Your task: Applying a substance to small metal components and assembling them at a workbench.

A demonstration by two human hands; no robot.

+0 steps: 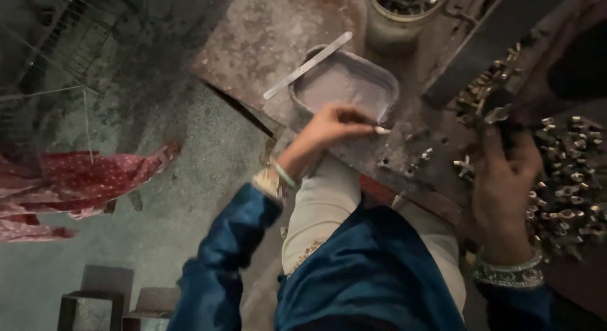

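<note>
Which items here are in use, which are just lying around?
In use:
left hand, its fingertips at the grey tray
right hand on the metal fittings pile

Lying about:
flat metal strip
jar of parts
red cloth

One head-worn view, steeply down, close to the work

The camera sat on the person's head and looked almost straight down past the blue sleeves and lap to a rusty bench (265, 34), tilted so the bench ran across the upper right; both hands (329, 125) lay near the lens, with floor at left. No second view shared the scene.
</note>
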